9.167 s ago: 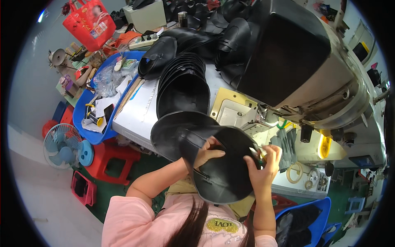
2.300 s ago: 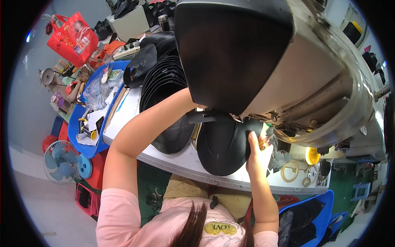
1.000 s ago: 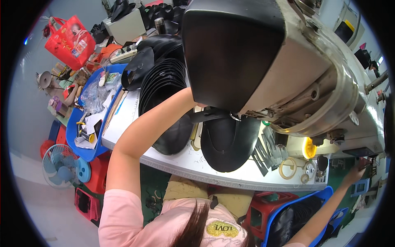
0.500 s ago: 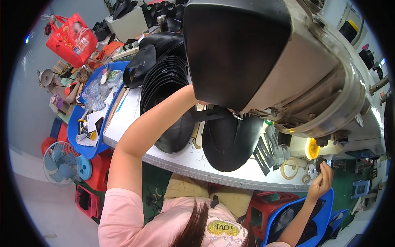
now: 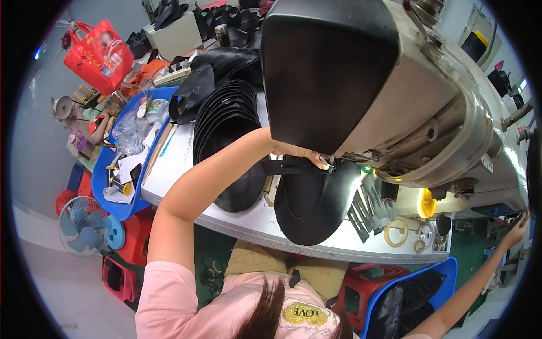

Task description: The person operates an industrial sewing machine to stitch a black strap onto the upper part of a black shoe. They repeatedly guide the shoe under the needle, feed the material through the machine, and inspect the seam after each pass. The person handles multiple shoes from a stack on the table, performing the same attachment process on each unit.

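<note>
My left hand reaches under the sewing machine's head, its fingers stretched out. Its fingertips lie beside the metal presser foot, on a black strap that crosses a black rounded shoe-upper piece on the table. The machine head hides part of that hand. Out at the far right, my right hand is at the machine's lower edge, fingers curled at the picture's dark rim. What they hold is too dark to make out.
Stacked black pieces stand left of the machine. Black strips, a tape roll and a black round knob are at the right. Blue tubs flank the white table, beside a red stool and a fan.
My right hand has left the black knob and moved out to the far right. My left fingers now show beside the presser foot. The black upper has shifted slightly toward me.
</note>
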Demonstrator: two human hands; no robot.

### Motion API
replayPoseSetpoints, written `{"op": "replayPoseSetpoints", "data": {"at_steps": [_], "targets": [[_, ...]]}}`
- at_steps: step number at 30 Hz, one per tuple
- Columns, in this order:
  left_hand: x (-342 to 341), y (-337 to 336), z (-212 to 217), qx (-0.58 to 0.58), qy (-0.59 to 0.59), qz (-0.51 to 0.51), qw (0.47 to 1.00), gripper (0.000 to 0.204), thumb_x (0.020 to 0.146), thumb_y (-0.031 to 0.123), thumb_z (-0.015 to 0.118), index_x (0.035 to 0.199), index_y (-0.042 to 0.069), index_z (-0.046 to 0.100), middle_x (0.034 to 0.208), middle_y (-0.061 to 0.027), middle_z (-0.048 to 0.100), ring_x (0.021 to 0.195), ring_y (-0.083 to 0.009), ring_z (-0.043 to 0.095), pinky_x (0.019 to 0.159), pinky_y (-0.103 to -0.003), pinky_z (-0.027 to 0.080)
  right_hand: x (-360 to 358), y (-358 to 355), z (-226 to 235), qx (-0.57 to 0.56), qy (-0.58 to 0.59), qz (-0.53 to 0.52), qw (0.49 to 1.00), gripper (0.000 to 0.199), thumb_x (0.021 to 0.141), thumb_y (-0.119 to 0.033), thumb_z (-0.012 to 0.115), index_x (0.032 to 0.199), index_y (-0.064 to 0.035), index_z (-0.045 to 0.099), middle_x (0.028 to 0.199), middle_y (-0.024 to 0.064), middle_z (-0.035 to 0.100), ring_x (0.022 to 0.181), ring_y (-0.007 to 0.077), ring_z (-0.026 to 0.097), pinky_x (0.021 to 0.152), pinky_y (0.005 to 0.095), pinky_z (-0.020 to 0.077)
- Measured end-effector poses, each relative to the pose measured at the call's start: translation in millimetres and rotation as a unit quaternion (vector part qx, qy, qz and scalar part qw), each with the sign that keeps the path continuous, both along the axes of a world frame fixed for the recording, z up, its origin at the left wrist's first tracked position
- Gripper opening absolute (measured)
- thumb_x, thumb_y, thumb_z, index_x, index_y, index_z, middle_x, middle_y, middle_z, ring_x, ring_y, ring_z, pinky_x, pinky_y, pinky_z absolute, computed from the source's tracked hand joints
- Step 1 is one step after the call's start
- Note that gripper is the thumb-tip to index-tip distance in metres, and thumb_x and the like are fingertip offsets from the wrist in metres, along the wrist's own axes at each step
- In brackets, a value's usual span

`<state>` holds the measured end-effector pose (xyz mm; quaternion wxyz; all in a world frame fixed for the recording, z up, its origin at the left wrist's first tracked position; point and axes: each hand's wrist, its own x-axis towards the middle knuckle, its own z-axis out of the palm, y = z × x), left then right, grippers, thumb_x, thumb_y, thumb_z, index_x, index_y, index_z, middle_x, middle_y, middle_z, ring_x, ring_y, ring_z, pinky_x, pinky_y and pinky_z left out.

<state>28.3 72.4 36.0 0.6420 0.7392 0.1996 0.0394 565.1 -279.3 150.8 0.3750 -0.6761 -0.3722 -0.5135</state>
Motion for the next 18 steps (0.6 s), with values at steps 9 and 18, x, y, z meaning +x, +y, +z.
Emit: {"op": "replayPoseSetpoints", "data": {"at_steps": [9, 18], "targets": [[4.3, -3.5, 10.2, 0.047, 0.050, -0.007, 0.998, 0.029, 0.064, 0.015, 0.073, 0.089, 0.006, 0.060, 0.083, -0.0042, 0.059, 0.079, -0.0135, 0.053, 0.076, -0.025, 0.041, 78.7, -13.6, -131.3, 0.077, 0.288, 0.107, 0.948, 0.036, 0.084, -0.029, 0.047, 0.101, 0.0016, 0.054, 0.074, 0.0060, 0.054, 0.060, 0.0137, 0.047, 0.053, 0.0264, 0.0396], [-1.8, 4.5, -1.2, 0.030, -0.019, -0.029, 0.999, 0.030, 0.063, 0.013, 0.072, 0.089, 0.005, 0.060, 0.086, -0.0056, 0.059, 0.082, -0.0154, 0.053, 0.076, -0.027, 0.042, -76.3, 27.5, -108.8, 0.196, 0.299, 0.136, 0.924, 0.033, 0.083, -0.029, 0.053, 0.099, 0.0003, 0.059, 0.079, 0.0015, 0.059, 0.055, 0.0073, 0.038, 0.049, 0.0216, 0.0323]]}}
